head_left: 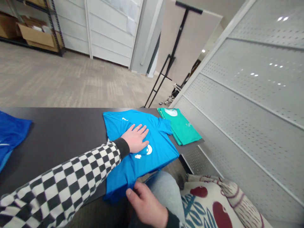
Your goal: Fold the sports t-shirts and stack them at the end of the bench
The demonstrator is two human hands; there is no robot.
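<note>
A bright blue T-shirt (pixel 159 142) with white prints lies on the dark table, its near part hanging over the front edge. My left hand (pixel 136 139) rests palm down on the shirt beside the white print, fingers spread. Below the table's edge, my right hand (pixel 148 204) pinches the shirt's hanging hem between thumb and fingers; the fingertips are partly hidden. A folded green shirt (pixel 184 128) lies at the table's right end, touching the blue shirt's sleeve.
Another, darker blue garment (pixel 11 136) lies on the left of the dark table (pixel 68 126). A perforated grey panel wall (pixel 249 88) rises at the right. A patterned cloth (pixel 204 202) is beside my knee. Beyond the table stand a black metal stand (pixel 174 47) and shelves with cardboard boxes (pixel 40 36).
</note>
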